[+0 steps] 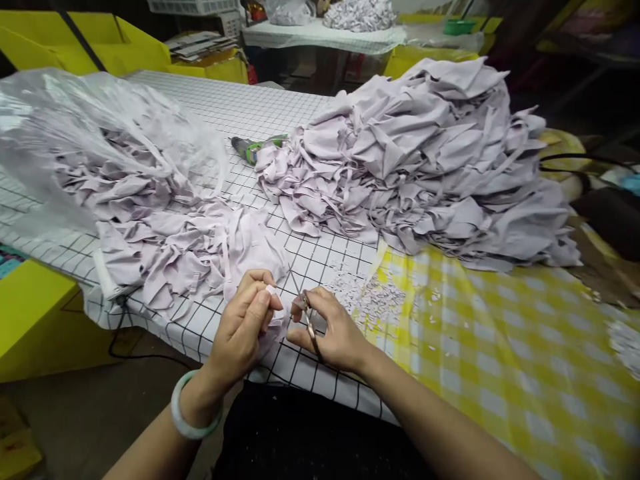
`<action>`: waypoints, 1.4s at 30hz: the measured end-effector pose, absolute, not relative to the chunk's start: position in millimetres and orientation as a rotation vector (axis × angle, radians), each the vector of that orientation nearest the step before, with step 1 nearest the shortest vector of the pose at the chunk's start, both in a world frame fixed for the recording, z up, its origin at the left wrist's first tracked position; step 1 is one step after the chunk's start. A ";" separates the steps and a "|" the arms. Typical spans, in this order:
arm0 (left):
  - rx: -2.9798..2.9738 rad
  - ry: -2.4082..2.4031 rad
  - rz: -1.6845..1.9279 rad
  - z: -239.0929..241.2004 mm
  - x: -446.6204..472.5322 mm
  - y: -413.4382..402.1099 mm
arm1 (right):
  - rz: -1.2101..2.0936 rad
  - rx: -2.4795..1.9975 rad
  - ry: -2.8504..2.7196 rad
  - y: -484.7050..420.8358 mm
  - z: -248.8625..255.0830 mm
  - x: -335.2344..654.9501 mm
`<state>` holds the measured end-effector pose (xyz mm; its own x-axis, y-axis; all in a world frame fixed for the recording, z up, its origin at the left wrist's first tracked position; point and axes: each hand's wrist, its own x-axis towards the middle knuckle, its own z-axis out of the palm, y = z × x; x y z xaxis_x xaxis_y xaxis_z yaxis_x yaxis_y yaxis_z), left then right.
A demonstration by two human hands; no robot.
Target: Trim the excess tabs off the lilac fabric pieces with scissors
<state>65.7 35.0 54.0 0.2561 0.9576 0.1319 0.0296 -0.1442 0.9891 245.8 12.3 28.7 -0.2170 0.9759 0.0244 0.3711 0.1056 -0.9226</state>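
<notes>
My left hand (245,320), with a pale green bangle on its wrist, pinches a pale lilac fabric piece (250,243) near the table's front edge. My right hand (333,330) is closed around small metal scissors (306,313), whose blades point at the fabric end held in my left fingers. The two hands are almost touching. Small white fabric trimmings (367,297) lie scattered just beyond my right hand.
A clear plastic bag (75,133) full of lilac pieces lies at left. A big heap of lilac fabric (430,153) fills the right back. A green-handled tool (255,148) lies between them. Grid tablecloth (240,107) at left, yellow checked cloth (500,347) at right. Yellow bins (90,47) stand behind.
</notes>
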 end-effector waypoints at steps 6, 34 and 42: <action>1.553 0.873 0.938 36.9 93.8 26.8 | 0.946 -1.406 -1.919 -6.3 31.6 286.7; 1.678 0.659 0.798 34.4 110.3 27.0 | 0.914 -1.338 -1.790 -22.3 18.8 302.1; 1.736 0.523 0.715 24.4 136.6 33.6 | 0.889 -1.525 -1.637 -44.9 9.0 317.6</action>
<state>136.6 33.6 24.4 0.7170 0.6683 0.1983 -0.0135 -0.2710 0.9625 317.6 -44.9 9.0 -0.0430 0.9979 0.0480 0.5031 0.0631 -0.8619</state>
